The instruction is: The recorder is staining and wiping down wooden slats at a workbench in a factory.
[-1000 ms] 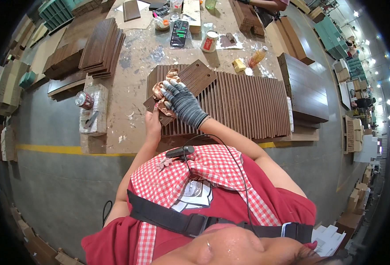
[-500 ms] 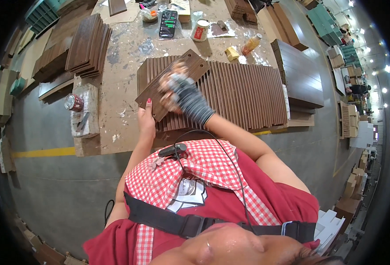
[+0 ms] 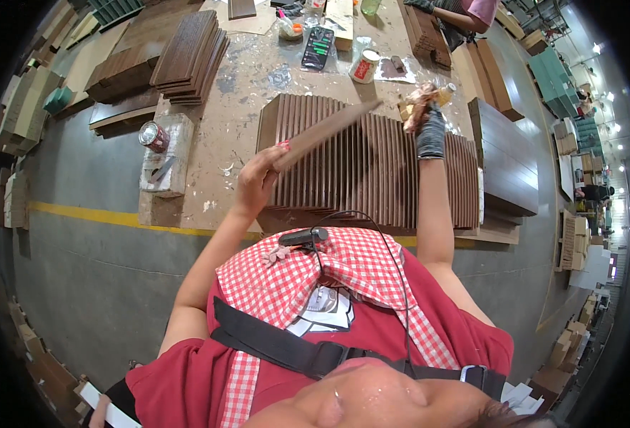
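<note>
My left hand [image 3: 256, 175] grips one end of a brown wooden board [image 3: 329, 134], raised on its edge and slanting away to the right. Beneath it, a long row of brown slats [image 3: 393, 175] stands packed side by side on the workbench. My right hand [image 3: 429, 128], in a grey glove with brown-stained finger ends, reaches beyond the row. It is beside a yellow block [image 3: 403, 108] and a small bottle [image 3: 449, 88], both partly hidden by it. Brown, crumpled-looking shapes at its fingers blur together, so whether it holds anything is unclear.
A can [image 3: 364, 66], a phone [image 3: 318, 48] and a small tub [image 3: 290, 30] stand farther back. Stacked boards [image 3: 190, 57] lie at the left, near an open tin [image 3: 154, 137]. Dark panels [image 3: 504, 157] are at the right. Another person's gloved hand [image 3: 420, 6] shows at the far end.
My right hand has left the board's face and moved right to the yellow block and bottle. My left hand has tipped the board up on edge. Another person has come into view.
</note>
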